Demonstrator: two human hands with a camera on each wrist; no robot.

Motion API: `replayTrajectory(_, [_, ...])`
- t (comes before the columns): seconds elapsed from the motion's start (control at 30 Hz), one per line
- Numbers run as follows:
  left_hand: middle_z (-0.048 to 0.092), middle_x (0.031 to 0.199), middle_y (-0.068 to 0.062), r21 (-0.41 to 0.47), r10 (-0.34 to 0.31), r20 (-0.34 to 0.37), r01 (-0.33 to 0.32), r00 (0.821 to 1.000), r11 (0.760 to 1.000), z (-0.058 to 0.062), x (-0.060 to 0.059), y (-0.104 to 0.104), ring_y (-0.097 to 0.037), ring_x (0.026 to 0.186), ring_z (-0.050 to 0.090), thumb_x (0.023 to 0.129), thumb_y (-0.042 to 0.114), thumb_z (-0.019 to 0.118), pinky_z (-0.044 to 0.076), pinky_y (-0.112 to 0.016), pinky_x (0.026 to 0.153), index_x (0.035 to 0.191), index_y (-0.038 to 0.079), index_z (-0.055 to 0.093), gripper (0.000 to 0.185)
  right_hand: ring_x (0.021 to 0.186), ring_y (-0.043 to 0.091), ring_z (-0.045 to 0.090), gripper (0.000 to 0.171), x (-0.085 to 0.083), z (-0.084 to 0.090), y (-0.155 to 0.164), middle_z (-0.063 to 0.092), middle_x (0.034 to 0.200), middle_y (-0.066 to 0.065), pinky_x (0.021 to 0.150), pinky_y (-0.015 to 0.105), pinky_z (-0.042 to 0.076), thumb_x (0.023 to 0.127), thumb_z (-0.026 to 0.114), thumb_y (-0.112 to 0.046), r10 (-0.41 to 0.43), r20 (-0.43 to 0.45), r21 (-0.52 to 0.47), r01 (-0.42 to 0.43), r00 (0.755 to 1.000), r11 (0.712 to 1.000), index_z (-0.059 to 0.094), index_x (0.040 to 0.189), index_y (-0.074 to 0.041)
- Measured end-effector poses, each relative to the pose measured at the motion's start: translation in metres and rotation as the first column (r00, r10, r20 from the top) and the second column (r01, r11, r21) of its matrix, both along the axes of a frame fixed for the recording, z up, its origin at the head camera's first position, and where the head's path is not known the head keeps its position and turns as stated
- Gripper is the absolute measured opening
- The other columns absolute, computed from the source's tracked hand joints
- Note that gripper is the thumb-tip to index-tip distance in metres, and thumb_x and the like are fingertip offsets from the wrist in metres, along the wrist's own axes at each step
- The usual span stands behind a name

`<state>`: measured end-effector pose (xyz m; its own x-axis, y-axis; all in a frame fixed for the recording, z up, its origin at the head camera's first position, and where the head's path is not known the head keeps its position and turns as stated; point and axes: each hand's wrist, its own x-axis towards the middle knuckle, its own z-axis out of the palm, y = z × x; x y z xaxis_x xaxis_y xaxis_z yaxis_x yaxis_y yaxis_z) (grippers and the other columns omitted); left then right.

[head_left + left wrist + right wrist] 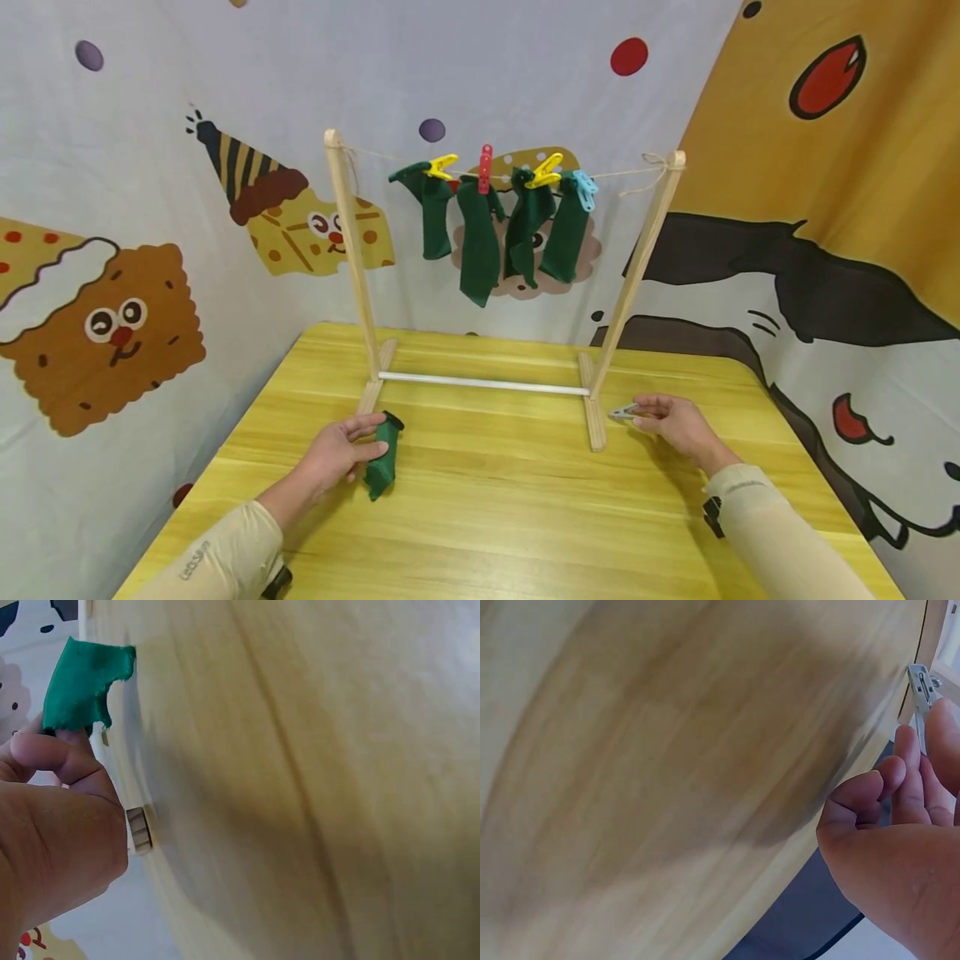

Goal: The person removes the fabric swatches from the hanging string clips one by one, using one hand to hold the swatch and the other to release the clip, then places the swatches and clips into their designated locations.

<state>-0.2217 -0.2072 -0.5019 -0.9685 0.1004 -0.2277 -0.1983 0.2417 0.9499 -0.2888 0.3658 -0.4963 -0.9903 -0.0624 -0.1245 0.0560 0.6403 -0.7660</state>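
Note:
My left hand (341, 450) pinches a dark green sock (382, 458) just above the yellow wooden table (487, 500), near the left foot of a small wooden drying rack (352, 250). In the left wrist view the sock (82, 686) hangs from my fingertips (45, 750). My right hand (667, 421) holds a pale grey clothes peg (622, 412) beside the rack's right foot; the right wrist view shows the peg (922, 686) at my fingertips (900, 769). Several green socks (480, 242) hang on the rack's string under yellow, red and blue pegs (486, 167).
The rack's white bottom bar (483, 384) spans the table's far half between its two feet. Cartoon-printed cloth walls (112, 317) close in the left, back and right sides. The table's right edge (817, 467) lies just beyond my right forearm.

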Motion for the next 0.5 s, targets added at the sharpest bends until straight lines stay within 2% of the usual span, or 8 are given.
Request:
replayTrajectory(0.13, [0.043,0.152,-0.021,-0.018,-0.004,0.031,0.005,1.000,1.000,-0.004,0.001,-0.003,-0.011,0.046,0.035,0.087,0.015,0.076,0.038,-0.025,0.042,0.143,0.016,0.053,0.061,0.102,0.015,0.064,0.048,-0.001,-0.003,0.001,0.065,0.128,0.017,0.085,0.033,0.055,0.093,0.070,-0.025,0.007,-0.001,-0.007,-0.007,1.000,1.000,0.058,0.135,-0.005])
replayTrajectory(0.3, [0.038,0.154,-0.027,-0.039,-0.009,0.050,0.011,0.999,0.999,-0.009,0.000,-0.008,-0.011,0.044,0.033,0.087,0.009,0.075,0.037,-0.026,0.041,0.146,0.014,0.049,0.065,0.097,0.012,0.064,0.045,-0.004,-0.006,0.002,0.067,0.125,0.018,0.081,0.031,0.056,0.093,0.071,-0.020,0.005,-0.010,-0.026,-0.005,1.000,1.000,0.059,0.132,-0.002])
replayTrajectory(0.5, [0.043,0.150,-0.027,-0.124,0.003,0.031,0.001,1.000,0.992,-0.012,-0.001,-0.012,-0.012,0.043,0.037,0.087,0.008,0.074,0.040,-0.028,0.041,0.146,0.013,0.050,0.063,0.095,0.014,0.064,0.043,-0.004,-0.008,0.000,0.067,0.121,0.017,0.077,0.029,0.055,0.093,0.070,-0.021,0.003,-0.005,0.006,-0.003,1.000,1.000,0.060,0.130,-0.002])
